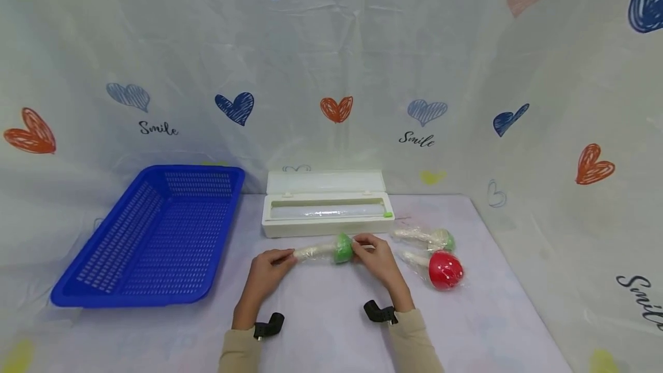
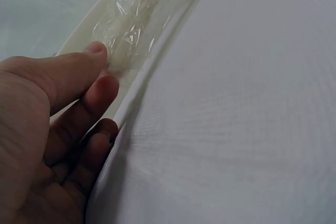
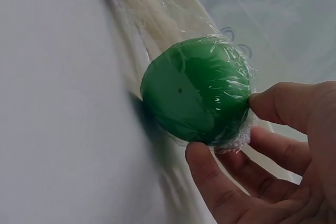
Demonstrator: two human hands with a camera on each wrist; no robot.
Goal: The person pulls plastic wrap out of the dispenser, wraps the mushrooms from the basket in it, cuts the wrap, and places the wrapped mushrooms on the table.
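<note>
A mushroom-shaped toy with a green cap (image 1: 343, 248) and a pale stem is wrapped in clear plastic film (image 2: 137, 22). My left hand (image 1: 268, 272) pinches the film at the stem end between thumb and forefinger. At the other end, my right hand (image 1: 377, 259) holds the wrapped green cap (image 3: 197, 90) by its edge, thumb on one side and fingers on the other. Behind both hands stands a white cling film dispenser (image 1: 328, 227), its lid raised and a roll of film inside.
A blue plastic basket (image 1: 220, 235) stands on the left. To the right lie two more film-wrapped toys of the same shape, a red one with white dots (image 1: 445, 270) and a green one (image 1: 446, 239). A heart-printed cloth (image 1: 331, 148) hangs behind the table.
</note>
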